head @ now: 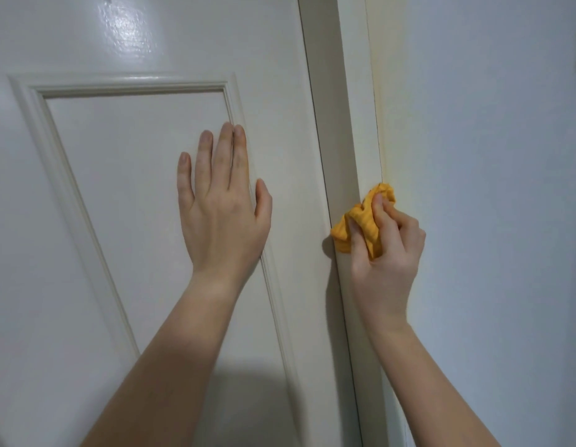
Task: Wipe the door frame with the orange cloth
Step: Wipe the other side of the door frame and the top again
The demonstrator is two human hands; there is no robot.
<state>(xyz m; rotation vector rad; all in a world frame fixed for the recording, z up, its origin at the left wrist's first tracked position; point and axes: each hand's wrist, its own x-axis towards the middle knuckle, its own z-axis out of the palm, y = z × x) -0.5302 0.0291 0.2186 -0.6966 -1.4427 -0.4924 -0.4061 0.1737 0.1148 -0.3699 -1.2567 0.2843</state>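
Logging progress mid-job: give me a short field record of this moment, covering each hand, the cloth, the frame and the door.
left hand: flat, fingers straight, palm on the white panelled door
right hand: grips the crumpled orange cloth
cloth contact: pressed against the cream painted door frame, reaching its seam with the pale wall
door: closed against the frame
seam: yellowish line above the cloth

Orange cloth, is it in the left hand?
No, the right hand grips the orange cloth against the door frame, while the left hand lies flat on the door.
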